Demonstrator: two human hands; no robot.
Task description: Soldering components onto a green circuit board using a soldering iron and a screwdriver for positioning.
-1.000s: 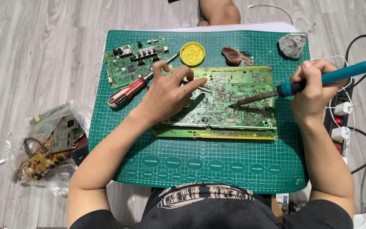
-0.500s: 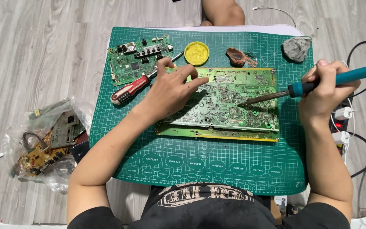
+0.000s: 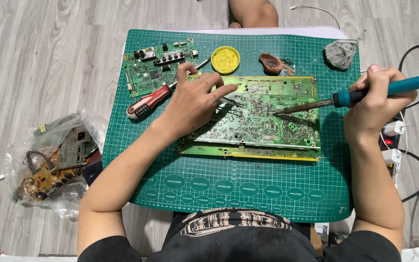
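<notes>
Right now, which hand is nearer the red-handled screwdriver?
Left. The left hand rests on the large circuit board just right of the red-handled screwdriver; the right hand is across the mat, holding the soldering iron.

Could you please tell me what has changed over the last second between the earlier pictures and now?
The right hand drew the teal-handled soldering iron slightly rightward; its tip now rests nearer the middle-right of the large green circuit board. The left hand stayed pressed on the board's left part. The red-handled screwdriver, round yellow tin and green cutting mat lie as before.
</notes>
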